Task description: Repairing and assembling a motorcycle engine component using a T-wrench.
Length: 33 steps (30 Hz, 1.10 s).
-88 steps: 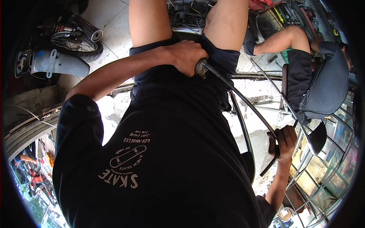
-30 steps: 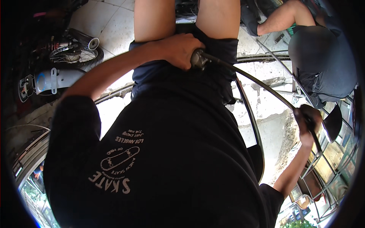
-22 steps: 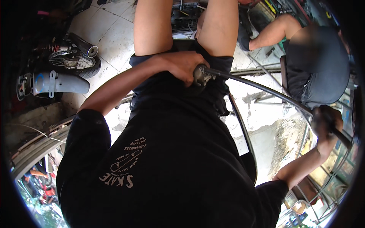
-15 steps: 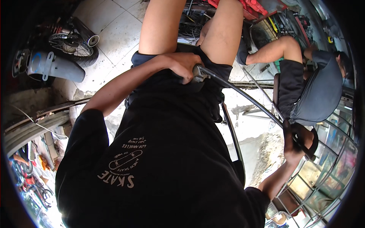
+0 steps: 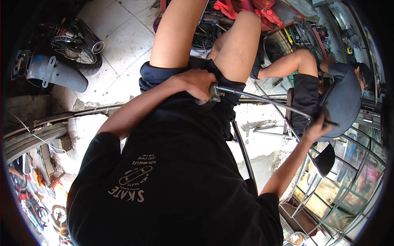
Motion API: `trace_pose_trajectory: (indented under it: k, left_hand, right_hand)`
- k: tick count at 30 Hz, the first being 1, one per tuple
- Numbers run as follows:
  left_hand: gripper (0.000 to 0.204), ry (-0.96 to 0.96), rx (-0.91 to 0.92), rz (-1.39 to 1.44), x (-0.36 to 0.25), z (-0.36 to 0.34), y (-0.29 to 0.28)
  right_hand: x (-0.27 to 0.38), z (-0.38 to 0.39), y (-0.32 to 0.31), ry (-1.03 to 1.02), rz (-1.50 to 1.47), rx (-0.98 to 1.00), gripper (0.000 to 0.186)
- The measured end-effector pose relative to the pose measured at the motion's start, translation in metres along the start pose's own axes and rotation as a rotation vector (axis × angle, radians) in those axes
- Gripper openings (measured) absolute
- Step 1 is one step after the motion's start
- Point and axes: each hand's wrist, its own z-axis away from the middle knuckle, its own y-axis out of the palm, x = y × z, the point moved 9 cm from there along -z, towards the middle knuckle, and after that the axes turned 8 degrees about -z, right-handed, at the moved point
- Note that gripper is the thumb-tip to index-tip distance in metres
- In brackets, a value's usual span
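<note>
In my lap, my left hand (image 5: pixel 198 85) is closed on a stubby metal fitting (image 5: pixel 215 93), resting at the dark shorts between my thighs. A long dark metal rod (image 5: pixel 266 102) runs from that fitting out to the right, where my right hand (image 5: pixel 318 126) grips it near its far end. The fingers of that hand are partly in shadow. Part of the fitting is hidden by my left hand.
A co-worker in a grey top (image 5: pixel 340 102) sits close on my right, beside a metal lattice (image 5: pixel 349 172). At left lie a spoked wheel (image 5: pixel 74 51) and a grey fender (image 5: pixel 67 78). Red plastic parts (image 5: pixel 264 14) and tools sit at the top.
My right hand and the rod's far end have swung upward since half a second ago. My left hand still holds the fitting. The view has shifted, showing more of the top clutter.
</note>
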Motion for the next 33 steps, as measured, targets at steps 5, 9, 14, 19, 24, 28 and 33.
trace_pose_trajectory:
  k: [5,9,14,19,24,28,33]
  left_hand:
    - [0.046,0.114,0.097,0.082,-0.003,0.001,0.006]
    - [0.039,0.280,-0.049,0.228,-0.008,0.011,-0.004]
    - [0.038,0.212,-0.051,0.233,-0.007,0.006,-0.003]
    - [0.042,0.079,-0.057,0.129,-0.004,0.008,-0.001]
    - [0.040,0.034,-0.034,0.098,-0.003,0.010,-0.001]
    - [0.037,0.131,-0.049,0.157,-0.004,0.008,-0.001]
    - [0.037,0.119,-0.032,0.198,-0.005,0.008,0.000]
  right_hand:
    - [0.113,-0.009,0.046,-0.238,0.197,0.093,0.024]
    - [0.091,-0.016,0.050,-0.200,0.228,0.098,0.027]
    - [-0.002,-0.009,0.011,-0.114,0.092,-0.025,0.026]
    - [0.008,-0.001,0.005,-0.088,-0.073,-0.096,0.021]
    - [0.075,-0.005,0.027,-0.339,-0.035,-0.039,0.030]
    - [0.060,-0.008,0.031,-0.255,-0.029,-0.067,0.034]
    - [0.028,-0.007,0.026,-0.177,0.022,-0.111,0.034]
